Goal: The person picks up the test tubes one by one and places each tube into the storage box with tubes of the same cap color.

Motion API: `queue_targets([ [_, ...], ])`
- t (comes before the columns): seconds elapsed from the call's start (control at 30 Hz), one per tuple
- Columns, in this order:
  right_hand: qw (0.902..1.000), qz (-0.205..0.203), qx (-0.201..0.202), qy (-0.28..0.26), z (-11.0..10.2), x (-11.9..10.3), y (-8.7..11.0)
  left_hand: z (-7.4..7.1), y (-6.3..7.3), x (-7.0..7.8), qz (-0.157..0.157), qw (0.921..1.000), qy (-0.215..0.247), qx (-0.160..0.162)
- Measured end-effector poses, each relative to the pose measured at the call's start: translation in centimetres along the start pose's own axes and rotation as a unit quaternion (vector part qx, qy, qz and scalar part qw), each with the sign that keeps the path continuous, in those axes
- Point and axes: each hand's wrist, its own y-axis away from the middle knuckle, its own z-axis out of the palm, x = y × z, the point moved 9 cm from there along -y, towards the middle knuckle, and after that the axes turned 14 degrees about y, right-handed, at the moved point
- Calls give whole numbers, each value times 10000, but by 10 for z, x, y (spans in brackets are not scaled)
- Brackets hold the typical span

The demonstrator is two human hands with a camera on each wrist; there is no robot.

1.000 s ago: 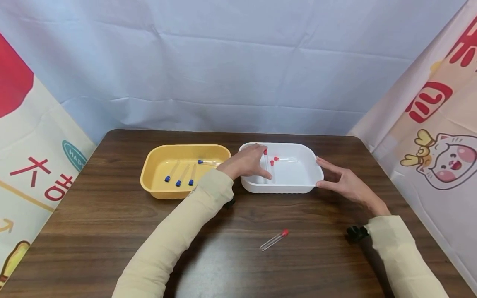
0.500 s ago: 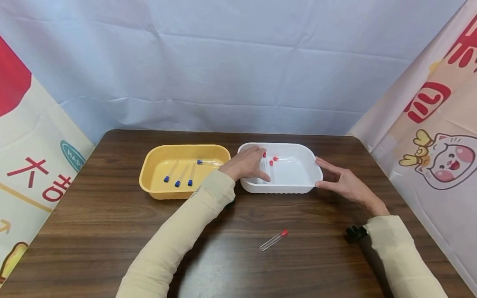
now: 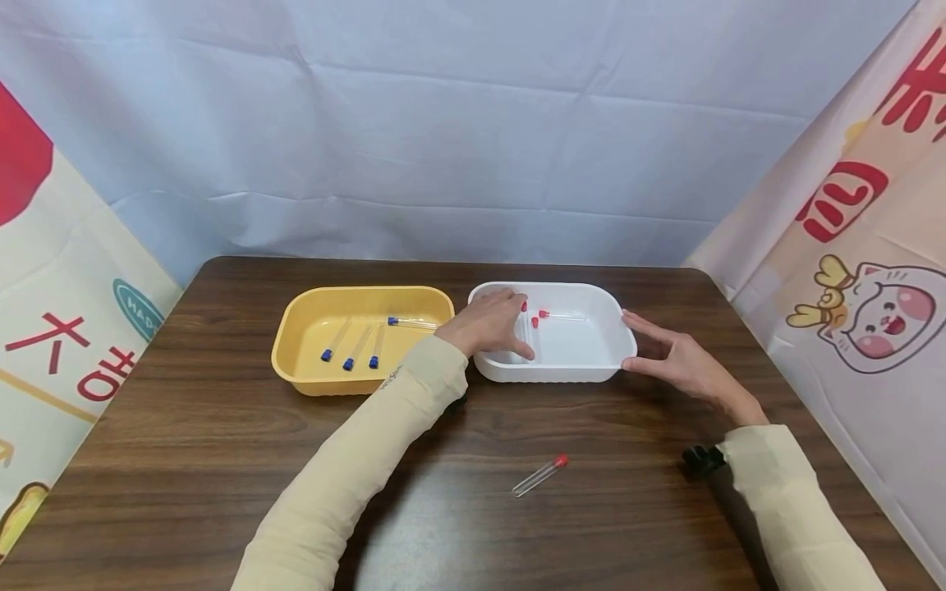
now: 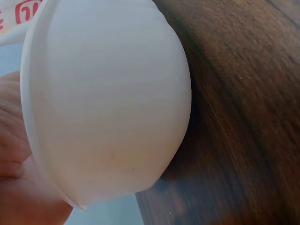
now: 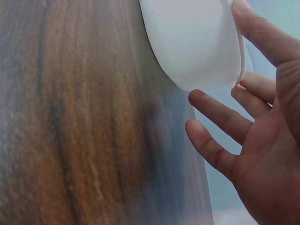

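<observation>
My left hand (image 3: 489, 322) reaches over the left end of a white tray (image 3: 591, 374), thumb and fingers spread apart inside it. Beneath and beside those fingers lie clear test tubes with red caps; one red cap (image 3: 524, 306) shows right at the fingertips. Another red-capped test tube (image 3: 562, 315) lies crosswise farther right in the tray. In the left wrist view, the tray's end wall (image 4: 117, 103) hides the fingers. My right hand (image 3: 683, 361) touches the tray's right end with spread fingers; in the right wrist view its thumb (image 5: 267, 33) lies against the rim.
A yellow tray (image 3: 296, 379) stands left of the white one, with several blue-capped test tubes (image 3: 358, 349) in it. One red-capped test tube (image 3: 539, 477) lies on the brown table (image 3: 473, 542) in front. A pale cloth (image 3: 443, 148) hangs behind the table.
My left hand has sunk slightly inside the white tray, and the red cap at its fingertips sits a little lower. The right hand stays at the tray's end. The head view has shifted slightly.
</observation>
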Motion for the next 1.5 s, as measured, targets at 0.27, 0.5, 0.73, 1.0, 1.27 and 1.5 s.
queue_targets([
  [0.27,10000,-42,8,-9,1,-4,-3,-1,1,-4,-39,9999,-101,74],
  [0.5,9999,-2,13,101,-1,-4,-6,-12,4,-3,141,9995,161,243],
  [0.73,10000,-30,-12,91,-1,-4,-6,-24,17,6,499,9967,423,490],
  [1.0,10000,-62,36,54,-3,-3,-3,-30,39,27,891,9916,522,773],
  [1.27,9998,-81,110,144,-2,-1,0,-28,62,43,1196,9864,705,878],
  [1.5,9998,-85,104,128,-1,-1,0,-24,83,46,1357,9807,1096,879],
])
